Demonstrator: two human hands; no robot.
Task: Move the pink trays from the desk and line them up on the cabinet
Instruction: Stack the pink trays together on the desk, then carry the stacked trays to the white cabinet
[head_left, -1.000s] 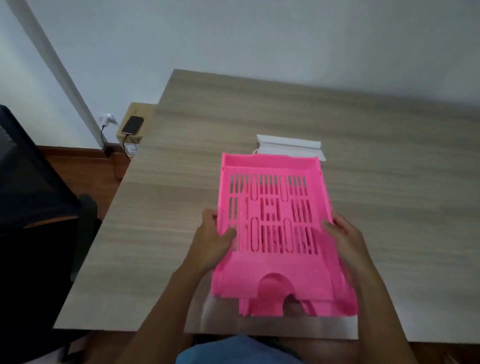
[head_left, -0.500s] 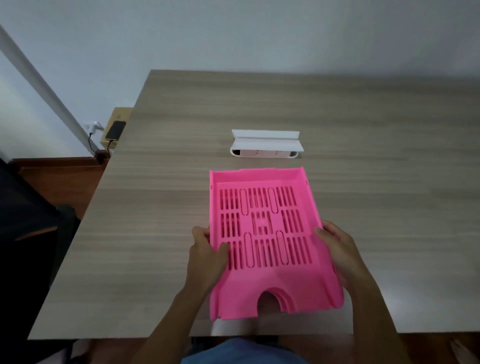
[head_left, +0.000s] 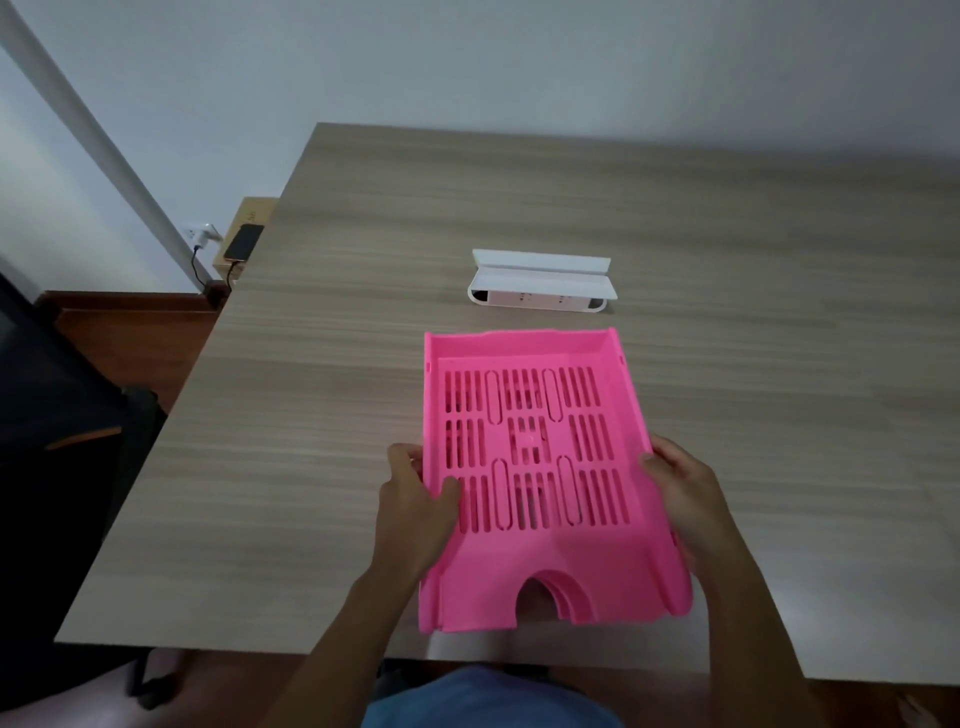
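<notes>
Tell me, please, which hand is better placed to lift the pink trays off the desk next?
Neither alone. The left hand grips the left wall of the pink trays, thumb inside; the right hand holds the right wall. Probably both should lift together.

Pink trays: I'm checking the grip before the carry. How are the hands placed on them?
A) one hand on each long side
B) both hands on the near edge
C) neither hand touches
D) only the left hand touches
A: the left hand grips the left long side of the pink trays and the right hand the right side.
</notes>
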